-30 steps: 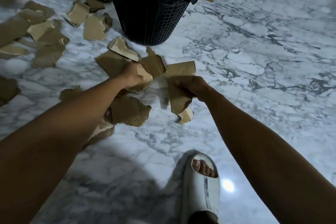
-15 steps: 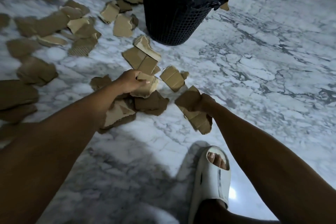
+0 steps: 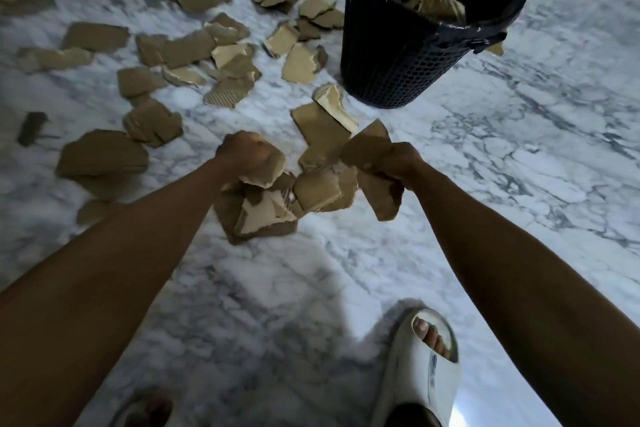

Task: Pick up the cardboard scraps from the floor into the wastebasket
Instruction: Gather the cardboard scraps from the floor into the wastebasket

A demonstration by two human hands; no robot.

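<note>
A black mesh wastebasket (image 3: 408,59) with a dark liner stands at the upper right, with cardboard pieces inside. Many brown cardboard scraps (image 3: 194,55) lie scattered on the marble floor to its left. My left hand (image 3: 247,152) grips a torn scrap (image 3: 266,173) just above a small pile of scraps (image 3: 263,215). My right hand (image 3: 394,159) grips a bunch of cardboard pieces (image 3: 379,198), held off the floor. Both hands are close together, in front of and below the basket.
The white and grey marble floor (image 3: 519,156) stretches to the right of the basket. My right foot in a white slide sandal (image 3: 420,374) stands at the bottom, the left foot (image 3: 149,409) partly in view. A lone scrap (image 3: 497,48) peeks out behind the basket.
The view has tilted up, showing more of the basket and floor. My right hand has lifted off the floor with its pieces. My left hand has closed tighter on its scrap.
</note>
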